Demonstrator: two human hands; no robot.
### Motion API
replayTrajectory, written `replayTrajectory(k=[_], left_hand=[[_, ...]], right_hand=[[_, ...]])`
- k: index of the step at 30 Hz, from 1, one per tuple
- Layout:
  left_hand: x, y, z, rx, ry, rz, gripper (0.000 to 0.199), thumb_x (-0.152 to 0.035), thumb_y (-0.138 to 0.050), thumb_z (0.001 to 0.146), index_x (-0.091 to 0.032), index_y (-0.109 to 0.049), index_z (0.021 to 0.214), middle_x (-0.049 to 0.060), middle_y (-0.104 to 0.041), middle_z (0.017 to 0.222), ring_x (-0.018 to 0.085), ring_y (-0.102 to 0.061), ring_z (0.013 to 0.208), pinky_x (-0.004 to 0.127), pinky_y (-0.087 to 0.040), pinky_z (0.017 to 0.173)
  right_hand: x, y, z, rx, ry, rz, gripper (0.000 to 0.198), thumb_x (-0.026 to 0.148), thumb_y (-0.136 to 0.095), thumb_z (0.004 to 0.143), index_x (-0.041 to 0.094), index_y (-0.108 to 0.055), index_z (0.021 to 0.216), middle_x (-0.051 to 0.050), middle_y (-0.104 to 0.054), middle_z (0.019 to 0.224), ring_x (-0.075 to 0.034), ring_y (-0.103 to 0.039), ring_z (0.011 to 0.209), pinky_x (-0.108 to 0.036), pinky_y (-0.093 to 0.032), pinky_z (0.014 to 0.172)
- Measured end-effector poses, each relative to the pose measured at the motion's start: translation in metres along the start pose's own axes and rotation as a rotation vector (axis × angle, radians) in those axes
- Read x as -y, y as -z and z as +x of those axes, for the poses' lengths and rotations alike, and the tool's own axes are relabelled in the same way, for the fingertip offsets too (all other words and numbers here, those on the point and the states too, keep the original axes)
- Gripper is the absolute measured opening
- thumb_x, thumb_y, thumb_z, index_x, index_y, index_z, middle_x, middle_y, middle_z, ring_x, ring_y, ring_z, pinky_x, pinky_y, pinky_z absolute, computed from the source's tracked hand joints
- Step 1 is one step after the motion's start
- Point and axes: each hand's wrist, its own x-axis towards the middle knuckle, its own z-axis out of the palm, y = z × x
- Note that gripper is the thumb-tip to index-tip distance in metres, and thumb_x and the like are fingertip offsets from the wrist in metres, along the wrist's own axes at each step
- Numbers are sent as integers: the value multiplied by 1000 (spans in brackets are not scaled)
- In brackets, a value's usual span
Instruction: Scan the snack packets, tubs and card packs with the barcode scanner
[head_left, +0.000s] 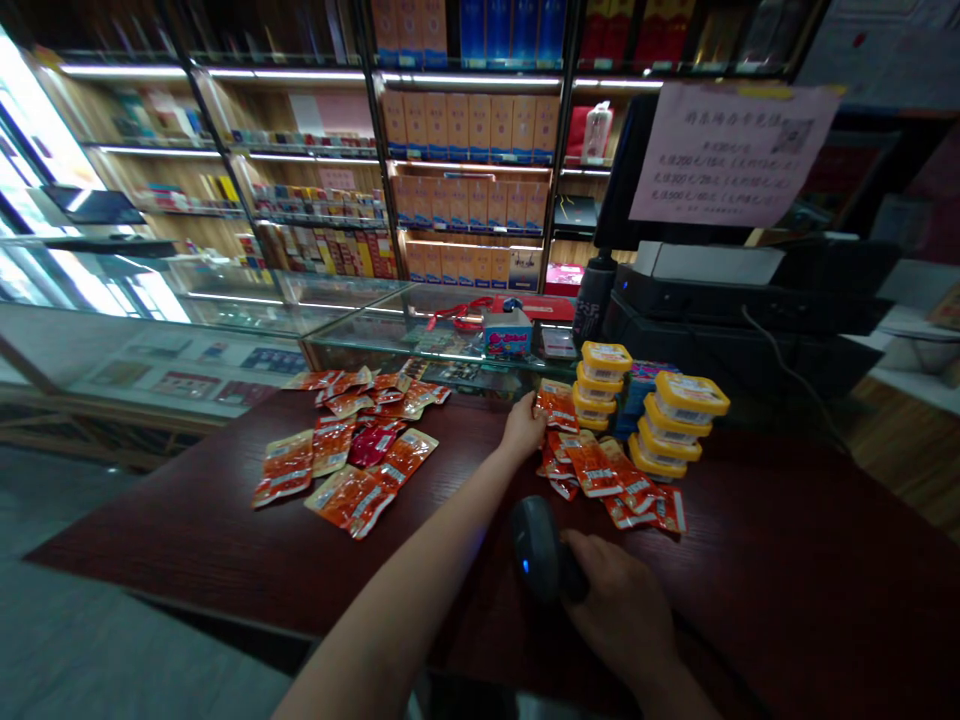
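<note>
My right hand (626,605) is wrapped round the handle of a black barcode scanner (536,550), which shows a small blue light. Farther out, my left hand (523,428) pinches the left edge of an orange snack packet (557,403). Just below that packet lies a loose pile of similar orange packets (596,467) on the dark wooden counter (465,560). To the left, a second group of packets (352,495) is spread out, with one dark red packet (375,441) among them. The fingertips of my left hand are partly hidden.
Yellow-lidded tubs stand in two stacks, a nearer one (679,425) and a farther one (600,385). A small colourful box (508,335) sits on the glass display case (360,325). A monitor (626,170) with a paper notice (735,155) rises at right; stocked shelves line the back.
</note>
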Motion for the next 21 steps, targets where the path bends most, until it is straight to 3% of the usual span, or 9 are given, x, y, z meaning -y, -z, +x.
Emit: replayTrajectory(k=[7, 12, 16, 21], left_hand=[[1, 42, -29, -24, 15, 190, 40, -16, -58, 79, -10, -59, 119, 16, -63, 116, 23, -59, 108, 35, -45, 95], [-8, 102, -54, -63, 31, 639, 30, -22, -56, 82, -15, -63, 110, 12, -63, 108, 24, -56, 105, 36, -41, 96], [-10, 143, -73, -207, 235, 1037, 25, -27, -56, 81, -17, -65, 102, 15, -59, 110, 30, -49, 109, 41, -40, 90], [3, 163, -84, -186, 441, 1098, 27, -27, -51, 82, -15, -64, 102, 17, -57, 112, 33, -49, 108, 43, -41, 85]], right_hand=[[-5, -6, -6, -36, 77, -77, 36, 11, -48, 79, 22, -56, 113, -3, -68, 98, -19, -64, 87, -30, -42, 75], [-7, -8, -7, -18, 54, -104, 37, 14, -48, 79, 24, -56, 113, -3, -69, 99, -19, -65, 87, -30, -43, 72], [-7, -8, -7, -22, 52, -99, 36, 16, -48, 79, 23, -56, 114, -4, -69, 102, -19, -65, 88, -30, -44, 74], [-8, -10, -7, -45, 80, -104, 36, 14, -47, 79, 22, -56, 113, -4, -69, 101, -18, -65, 88, -29, -44, 76]])
